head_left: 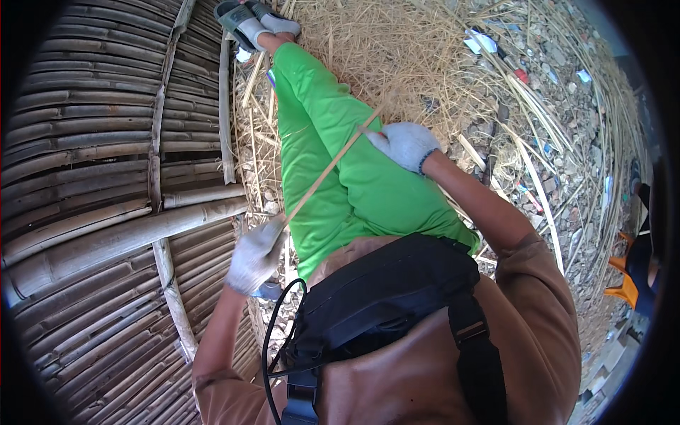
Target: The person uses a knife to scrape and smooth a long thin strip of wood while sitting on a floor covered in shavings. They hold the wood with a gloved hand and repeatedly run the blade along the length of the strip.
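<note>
The left hand in a white knitted glove (255,258) is holding the near end of a long, thin, flat, tan strip (327,170), with its fingers closing around it. The strip is lying slantwise over the bright green cloth trousers (312,106), going up and to the right. The right hand in a white knitted glove with a dark edge (409,145) is hanging over the leg on that side, near the strip's far part. Its fingers are bending in close to the strip, but I cannot tell if they are pinching it. A small grey tip (363,130) is poking out there. A black cloth pouch (386,287) is sitting across the belly. Brown bamboo poles (85,149) are lining up on the left, and dry yellow straw (382,49) is covering the ground past the knees.
</note>
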Demonstrator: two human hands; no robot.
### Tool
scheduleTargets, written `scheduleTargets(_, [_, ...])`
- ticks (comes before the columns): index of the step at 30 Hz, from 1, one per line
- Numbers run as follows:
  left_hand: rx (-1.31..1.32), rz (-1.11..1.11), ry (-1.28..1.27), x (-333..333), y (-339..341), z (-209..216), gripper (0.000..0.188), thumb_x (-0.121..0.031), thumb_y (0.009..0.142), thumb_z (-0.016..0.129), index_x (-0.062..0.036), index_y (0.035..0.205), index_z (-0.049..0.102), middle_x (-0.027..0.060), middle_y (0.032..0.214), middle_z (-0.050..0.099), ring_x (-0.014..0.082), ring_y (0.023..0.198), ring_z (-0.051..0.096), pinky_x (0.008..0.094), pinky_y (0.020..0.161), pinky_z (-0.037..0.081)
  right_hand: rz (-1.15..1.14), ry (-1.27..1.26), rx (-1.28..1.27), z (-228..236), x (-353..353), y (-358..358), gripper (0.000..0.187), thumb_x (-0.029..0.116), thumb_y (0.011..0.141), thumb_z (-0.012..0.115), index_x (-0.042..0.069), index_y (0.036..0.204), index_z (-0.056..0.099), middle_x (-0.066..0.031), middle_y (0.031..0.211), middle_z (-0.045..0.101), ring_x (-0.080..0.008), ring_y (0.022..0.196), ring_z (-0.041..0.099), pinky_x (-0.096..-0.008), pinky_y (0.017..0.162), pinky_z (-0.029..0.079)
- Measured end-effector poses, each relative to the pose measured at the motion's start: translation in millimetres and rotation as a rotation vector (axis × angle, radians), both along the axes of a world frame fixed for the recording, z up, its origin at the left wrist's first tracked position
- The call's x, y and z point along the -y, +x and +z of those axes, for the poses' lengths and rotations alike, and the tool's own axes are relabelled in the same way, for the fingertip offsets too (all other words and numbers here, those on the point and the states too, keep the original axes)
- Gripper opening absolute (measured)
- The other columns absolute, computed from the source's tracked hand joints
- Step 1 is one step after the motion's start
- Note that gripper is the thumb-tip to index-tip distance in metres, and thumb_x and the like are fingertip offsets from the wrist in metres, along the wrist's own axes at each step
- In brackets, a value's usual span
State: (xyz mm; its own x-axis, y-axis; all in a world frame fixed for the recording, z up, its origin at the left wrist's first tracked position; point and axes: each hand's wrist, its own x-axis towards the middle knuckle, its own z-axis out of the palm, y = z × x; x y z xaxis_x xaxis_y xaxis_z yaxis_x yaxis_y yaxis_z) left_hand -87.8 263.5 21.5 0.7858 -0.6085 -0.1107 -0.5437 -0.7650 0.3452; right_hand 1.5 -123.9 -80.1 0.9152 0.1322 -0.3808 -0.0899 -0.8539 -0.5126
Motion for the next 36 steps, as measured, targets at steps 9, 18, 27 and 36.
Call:
scheduleTargets(9, [0.106,-0.094,-0.035,94,76,-45,0.021,-0.006,0.097,0.068,-0.008,0.116,0.06,0.0175,0.087,0.065,0.043,0.075,0.069,0.0529,0.065,0.057,0.008,-0.033,0.014,-3,-1,0,0.086,0.076,0.109,0.034,0.006,0.098,0.081,-0.0281,0.1,0.079,-0.0471,0.095,0.077,-0.0589,0.089,0.061])
scheduleTargets(18, [0.067,0.003,0.11,-29,-22,25,0.026,-0.005,0.094,0.069,-0.0084,0.119,0.066,0.0135,0.086,0.069,0.0364,0.065,0.07,0.0491,0.057,0.058,-0.005,0.007,0.027,-10,4,-4,0.083,0.074,0.109,0.037,0.004,0.095,0.08,-0.0281,0.101,0.079,-0.0468,0.096,0.077,-0.0587,0.088,0.061])
scheduleTargets(27, [0.118,-0.024,0.167,-53,-24,27,0.05,0.001,0.082,0.073,-0.0061,0.131,0.066,0.0105,0.083,0.066,0.0356,0.065,0.069,0.0469,0.058,0.055,-0.005,-0.014,0.046,-9,7,-2,0.084,0.074,0.11,0.034,0.005,0.097,0.081,-0.0284,0.101,0.079,-0.0471,0.097,0.077,-0.0587,0.089,0.061])
scheduleTargets(36, [0.209,-0.166,0.22,86,78,-35,0.034,-0.013,0.096,0.074,-0.0028,0.125,0.06,0.0156,0.093,0.069,0.0362,0.075,0.075,0.0479,0.064,0.062,0.052,-0.046,0.028,0,-3,3,0.09,0.077,0.11,0.03,0.006,0.089,0.082,-0.027,0.093,0.079,-0.0456,0.09,0.078,-0.0586,0.086,0.062])
